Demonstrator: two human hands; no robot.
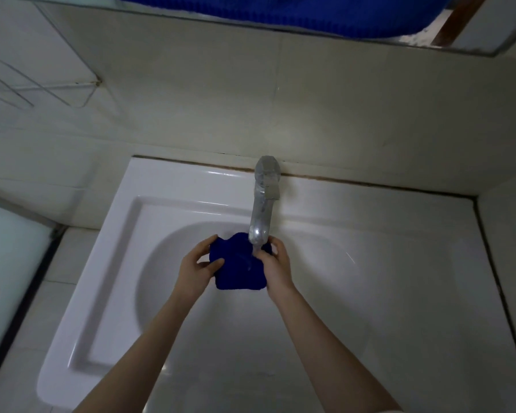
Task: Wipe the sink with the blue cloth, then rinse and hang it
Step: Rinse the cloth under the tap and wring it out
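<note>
We held the bunched blue cloth (239, 271) over the sink (173, 189) bowl, right beneath the tap (261, 210), spread sideways from our left grip (198, 269), pinching its left edge, to our right grip (276, 266), curled round its right edge and closer to the spout.

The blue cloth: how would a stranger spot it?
Find the white sink, then its metal tap. Under the spout, the left hand and right hand grip a bunched cloth, the only deep blue thing in the pale basin.
</note>
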